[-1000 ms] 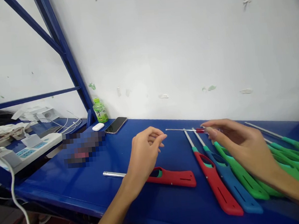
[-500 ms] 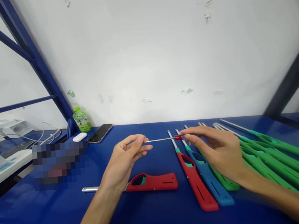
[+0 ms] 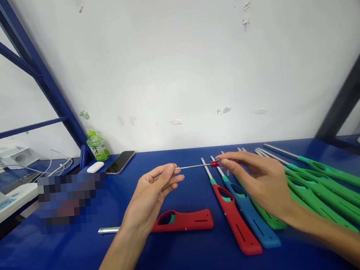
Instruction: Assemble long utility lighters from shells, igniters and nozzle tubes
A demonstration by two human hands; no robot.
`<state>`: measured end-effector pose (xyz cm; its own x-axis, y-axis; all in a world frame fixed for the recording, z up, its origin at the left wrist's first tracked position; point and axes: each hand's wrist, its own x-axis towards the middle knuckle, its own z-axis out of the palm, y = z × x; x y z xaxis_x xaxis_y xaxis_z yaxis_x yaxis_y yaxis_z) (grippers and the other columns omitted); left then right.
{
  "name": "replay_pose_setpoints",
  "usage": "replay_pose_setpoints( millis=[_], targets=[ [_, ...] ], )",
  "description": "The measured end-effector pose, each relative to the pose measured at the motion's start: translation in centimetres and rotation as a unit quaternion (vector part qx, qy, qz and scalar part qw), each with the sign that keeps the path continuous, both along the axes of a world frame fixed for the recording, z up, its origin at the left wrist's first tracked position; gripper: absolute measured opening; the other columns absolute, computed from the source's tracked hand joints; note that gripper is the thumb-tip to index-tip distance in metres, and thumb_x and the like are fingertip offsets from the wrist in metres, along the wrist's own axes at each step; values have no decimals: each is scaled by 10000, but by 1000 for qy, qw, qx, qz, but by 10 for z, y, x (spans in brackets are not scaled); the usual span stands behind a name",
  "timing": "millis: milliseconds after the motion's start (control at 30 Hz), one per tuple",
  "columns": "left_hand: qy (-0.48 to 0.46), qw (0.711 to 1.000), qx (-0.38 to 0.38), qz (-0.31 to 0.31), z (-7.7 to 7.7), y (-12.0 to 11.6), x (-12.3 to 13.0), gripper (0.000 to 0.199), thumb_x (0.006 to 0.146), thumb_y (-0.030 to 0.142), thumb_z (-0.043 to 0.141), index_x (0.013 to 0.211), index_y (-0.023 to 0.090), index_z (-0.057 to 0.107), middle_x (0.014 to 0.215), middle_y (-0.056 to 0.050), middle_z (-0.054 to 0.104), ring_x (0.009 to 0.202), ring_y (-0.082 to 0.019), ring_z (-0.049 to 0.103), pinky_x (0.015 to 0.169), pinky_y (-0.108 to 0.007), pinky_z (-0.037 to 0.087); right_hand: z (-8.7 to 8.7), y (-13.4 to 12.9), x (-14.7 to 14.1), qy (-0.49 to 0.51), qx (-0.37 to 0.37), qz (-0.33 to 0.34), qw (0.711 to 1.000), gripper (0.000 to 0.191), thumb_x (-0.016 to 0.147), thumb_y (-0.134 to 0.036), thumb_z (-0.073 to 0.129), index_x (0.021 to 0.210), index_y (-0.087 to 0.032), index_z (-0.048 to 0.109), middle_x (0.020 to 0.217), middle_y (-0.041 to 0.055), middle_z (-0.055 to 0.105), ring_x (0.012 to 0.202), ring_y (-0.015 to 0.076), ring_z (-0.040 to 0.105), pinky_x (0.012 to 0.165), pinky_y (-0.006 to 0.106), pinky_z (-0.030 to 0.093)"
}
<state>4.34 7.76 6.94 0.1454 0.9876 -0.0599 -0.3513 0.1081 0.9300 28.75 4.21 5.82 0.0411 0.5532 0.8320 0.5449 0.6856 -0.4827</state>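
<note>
A screwdriver (image 3: 195, 166) with a thin metal shaft and a red and clear handle is held level above the table. My right hand (image 3: 260, 180) has its handle pinched between thumb and fingers. At the tip end, my left hand (image 3: 159, 184) is closed in a pinch of thumb and forefinger, the other fingers loosely curled. Whether a small screw sits at that tip, I cannot make out. Below my left hand a red long-nosed lighter (image 3: 189, 220) lies crosswise, its metal tube partly behind my wrist. Another red lighter (image 3: 238, 220) and a blue lighter (image 3: 256, 216) lie below my right hand.
Several green lighters (image 3: 331, 198) lie side by side at the right, some partly behind my right arm. At the back left are a phone (image 3: 120, 162), a white case (image 3: 95, 167) and a green bottle (image 3: 98, 146). A power strip (image 3: 12, 202) stands at the left edge.
Both hands keep their hold on the screwdriver, with barely any movement. The whole view has shifted very slightly.
</note>
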Motion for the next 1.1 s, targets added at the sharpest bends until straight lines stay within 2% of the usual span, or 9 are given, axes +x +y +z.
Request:
replay_pose_setpoints(
  millis=[300,533,667,933,1100],
  targets=[
    [5,1000,7,3,-2,0,2,477,553,435,1033,889,158,840,863,-41,804,750,-116,747,668,-158,567,1,-1,1,-5,-4,-2,1000,139,1007,-233,702,1058,-326,792,995,-58,822,836,133,762,750,240,600],
    [3,999,24,21,-4,2,3,493,539,447,1036,887,157,840,834,-34,795,710,-96,720,638,-149,533,2,-1,2,-81,69,-2,994,203,992,-112,685,1096,-262,773,1030,-16,819,919,148,766,862,270,600],
    [0,999,27,27,-4,2,3,503,515,445,1043,877,161,839,821,-29,791,696,-95,716,630,-153,525,3,-2,3,-118,116,6,986,289,983,-64,668,1158,-273,764,1050,4,819,921,174,778,846,318,614],
    [0,999,31,32,-3,0,4,475,548,426,1037,875,151,829,816,-36,787,698,-102,713,632,-170,519,5,-1,8,-169,162,23,972,524,976,29,561,1328,-327,712,1156,35,804,971,211,774,793,377,650],
    [8,999,32,37,-3,1,5,491,530,475,1033,870,181,832,850,-28,790,723,-101,717,636,-164,512,1,-2,10,-195,182,35,963,653,950,66,544,1459,-335,623,1242,45,778,1053,235,759,835,423,660]
  ],
)
